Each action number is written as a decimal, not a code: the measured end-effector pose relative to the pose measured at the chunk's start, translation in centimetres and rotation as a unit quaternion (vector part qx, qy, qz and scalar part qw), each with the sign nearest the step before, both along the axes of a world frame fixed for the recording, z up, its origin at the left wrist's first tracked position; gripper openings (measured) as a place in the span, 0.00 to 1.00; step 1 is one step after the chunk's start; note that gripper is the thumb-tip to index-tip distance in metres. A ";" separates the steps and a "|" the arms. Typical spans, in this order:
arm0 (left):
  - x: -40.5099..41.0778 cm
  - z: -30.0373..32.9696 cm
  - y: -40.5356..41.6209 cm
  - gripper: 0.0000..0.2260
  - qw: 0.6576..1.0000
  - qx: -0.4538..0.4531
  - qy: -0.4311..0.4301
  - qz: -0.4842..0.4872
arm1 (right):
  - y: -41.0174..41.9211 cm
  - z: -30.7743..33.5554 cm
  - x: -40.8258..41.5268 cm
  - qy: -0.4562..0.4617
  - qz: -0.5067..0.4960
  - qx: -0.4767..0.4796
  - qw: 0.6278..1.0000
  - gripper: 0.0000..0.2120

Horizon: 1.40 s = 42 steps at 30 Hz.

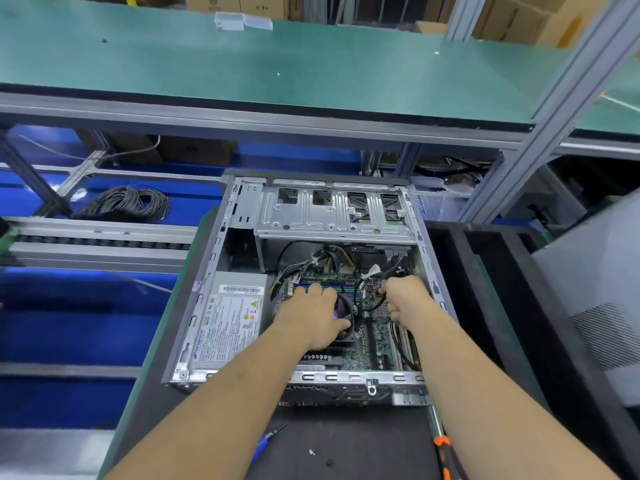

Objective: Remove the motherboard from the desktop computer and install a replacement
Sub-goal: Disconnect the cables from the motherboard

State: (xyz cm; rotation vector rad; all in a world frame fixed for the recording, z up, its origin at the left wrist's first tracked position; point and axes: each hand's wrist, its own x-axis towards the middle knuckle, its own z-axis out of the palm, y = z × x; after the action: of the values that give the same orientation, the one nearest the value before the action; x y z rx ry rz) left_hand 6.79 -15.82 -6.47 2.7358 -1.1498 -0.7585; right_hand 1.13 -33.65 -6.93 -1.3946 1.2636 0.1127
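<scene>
The computer case [304, 282] lies open on its side in the middle of the dark worktop [346, 441]. The green motherboard [377, 337] is still inside it, at about 5 o'clock in the case, so the old board is not out yet. The left hand [313, 318] lies flat with its fingers stretched over the round black fan [348, 322] in the middle of the board, holding nothing. The right hand [403, 297] is at 3 o'clock from the fan, with its fingers curled around a black cable [365, 301] near a small red plug. I think the person is pulling plugs off the board. Many wires [322, 259] at 12 o'clock still look joined to it. The grey power box [230, 327] sits at 9 o'clock. Two screwdrivers wait near the case, a blue one [266, 439] at 6 o'clock and an orange one [446, 455] at 5 o'clock. Left to do: unplug the rest, take out screws, lift the board, put in the new one. No new board is in sight.
</scene>
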 end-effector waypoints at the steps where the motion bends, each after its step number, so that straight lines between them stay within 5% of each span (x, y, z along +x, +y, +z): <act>1: 0.0 -0.1 0.0 0.25 1.000 -0.001 0.003 0.001 | 0.0 0.0 -0.1 -0.006 -0.019 -0.003 1.000 0.06; 5: 0.0 0.0 -0.2 0.26 1.000 0.004 -0.008 -0.003 | -0.1 -1.0 0.0 0.008 -0.003 -0.056 0.998 0.04; 7: 0.1 0.0 -0.1 0.25 0.999 0.008 -0.036 -0.008 | 0.0 -1.3 0.0 0.059 0.088 -0.179 0.978 0.08; 11: 0.3 0.2 -0.1 0.28 0.994 -0.015 -0.112 -0.009 | 0.1 -0.9 -0.3 0.170 0.270 -0.444 0.838 0.11; 15: 0.3 0.2 -0.1 0.37 0.984 -0.072 -0.160 -0.016 | 0.2 -0.5 0.1 0.258 0.424 -0.493 0.715 0.07; 18: 0.5 -0.1 0.0 0.42 0.996 -0.029 -0.079 -0.027 | 0.1 -0.6 0.1 0.279 0.480 -0.538 0.634 0.13; 20: 0.7 -0.3 0.1 0.44 0.999 -0.022 -0.029 -0.030 | 0.0 -0.7 0.1 0.277 0.490 -0.555 0.613 0.14; 28: 0.8 -0.3 0.0 0.51 0.998 0.001 -0.034 -0.060 | -0.1 -1.0 0.5 0.229 0.503 -0.553 0.624 0.11; 42: 0.7 -0.2 -0.1 0.45 0.998 -0.003 -0.050 -0.045 | -0.1 -1.9 0.7 0.213 0.516 -0.544 0.627 0.14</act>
State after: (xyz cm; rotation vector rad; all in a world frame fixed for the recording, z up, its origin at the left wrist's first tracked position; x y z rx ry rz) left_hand 7.47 -15.90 -6.66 2.7616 -1.3014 -0.6343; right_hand 1.88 -33.73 -8.81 -3.2341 0.6122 0.5544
